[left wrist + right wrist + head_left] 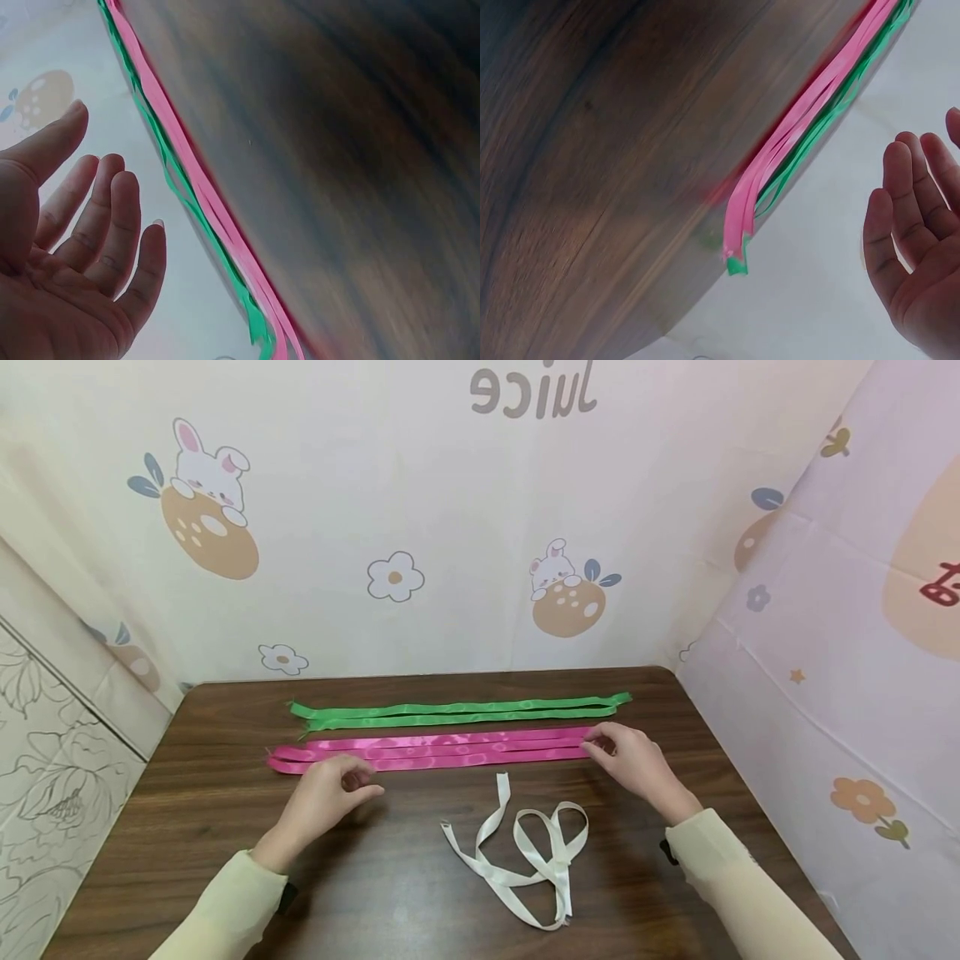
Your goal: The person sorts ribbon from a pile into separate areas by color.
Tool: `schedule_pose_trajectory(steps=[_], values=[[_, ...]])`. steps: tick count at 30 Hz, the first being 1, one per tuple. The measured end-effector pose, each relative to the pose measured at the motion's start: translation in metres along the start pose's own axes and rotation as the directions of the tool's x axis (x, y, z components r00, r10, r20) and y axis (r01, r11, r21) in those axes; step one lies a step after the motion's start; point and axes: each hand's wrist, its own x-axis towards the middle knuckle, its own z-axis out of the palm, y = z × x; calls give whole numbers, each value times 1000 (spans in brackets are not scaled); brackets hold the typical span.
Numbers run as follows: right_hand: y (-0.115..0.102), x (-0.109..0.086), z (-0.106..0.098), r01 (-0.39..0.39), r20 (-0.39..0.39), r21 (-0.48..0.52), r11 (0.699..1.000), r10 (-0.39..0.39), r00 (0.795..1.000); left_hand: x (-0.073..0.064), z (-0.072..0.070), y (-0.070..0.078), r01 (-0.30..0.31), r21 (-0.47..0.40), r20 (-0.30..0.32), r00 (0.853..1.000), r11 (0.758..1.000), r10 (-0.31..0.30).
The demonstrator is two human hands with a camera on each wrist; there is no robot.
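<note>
A pink satin ribbon (450, 750), folded into several long parallel strands, lies across the table. Over its left part hovers my left hand (322, 797), whose fingers are loosely bent with nothing between them in the left wrist view. At the ribbon's right end is my right hand (636, 764); its fingertips overlap the pink strands in the head view, and whether they touch cannot be told. Relaxed, bare fingers (900, 199) show in the right wrist view. Just behind the pink one stretches a green ribbon (450, 714), folded lengthwise, with frayed ends.
A white ribbon (517, 878) lies in loose loops on the front middle of the brown wooden table (405, 877). Printed cloth (465, 527) with rabbits and flowers hangs behind the table, and more cloth (810, 693) stands along the right side.
</note>
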Motion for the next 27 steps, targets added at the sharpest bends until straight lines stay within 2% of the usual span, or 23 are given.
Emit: schedule_pose_trajectory(steps=[7, 15, 22, 27], values=[[-10, -2, 7, 56, -21, 6, 998, -55, 998, -1, 12, 8, -9, -21, 18, 1000, 1000, 10], [-16, -2, 15, 94, 8, 33, 995, -95, 995, -2, 22, 16, -47, -14, 10, 999, 999, 48], [-26, -5, 22, 182, 20, 79, 980, -184, 983, -2, 32, 24, -95, 29, 2, 996, 995, 95], [-34, -7, 29, 220, 38, 95, 971, -224, 974, 0, 42, 33, -115, 31, 29, 993, 993, 114]])
